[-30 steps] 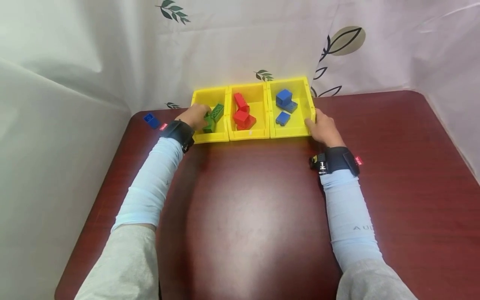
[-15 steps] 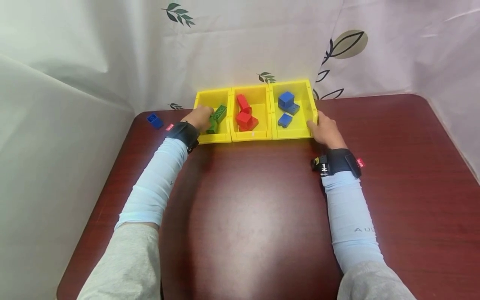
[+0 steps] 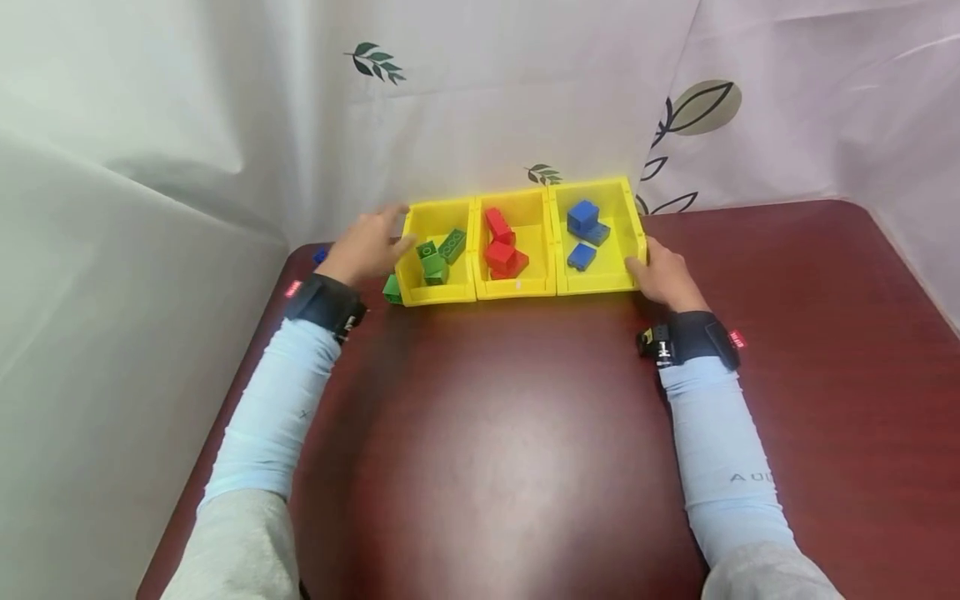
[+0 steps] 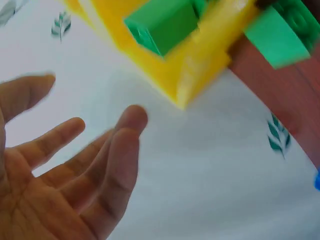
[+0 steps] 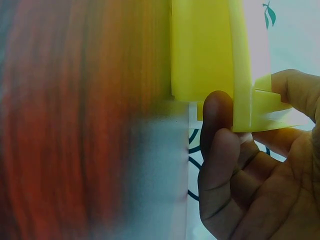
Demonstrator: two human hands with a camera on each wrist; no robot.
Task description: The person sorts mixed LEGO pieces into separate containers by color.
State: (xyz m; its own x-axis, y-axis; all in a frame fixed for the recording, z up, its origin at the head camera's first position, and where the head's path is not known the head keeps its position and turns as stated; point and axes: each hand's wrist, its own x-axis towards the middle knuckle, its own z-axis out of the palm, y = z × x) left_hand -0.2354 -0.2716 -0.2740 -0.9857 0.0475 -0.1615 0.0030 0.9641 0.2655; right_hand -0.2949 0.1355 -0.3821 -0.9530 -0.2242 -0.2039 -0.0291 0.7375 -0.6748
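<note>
Up near the top centre of the head view, the right hand (image 3: 663,275) grips the right end wall of the row of three yellow plastic bins (image 3: 600,285), thumb and fingers curled round its rim. The left hand (image 3: 365,247) hovers with fingers spread, holding nothing, just left of the row, beside a loose green plastic brick (image 3: 392,288) lying on the dark red wooden table (image 3: 510,433).

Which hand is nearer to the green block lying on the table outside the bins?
Left. The left hand hovers open just above and left of the green block; the right hand grips the far end of the yellow bins.
</note>
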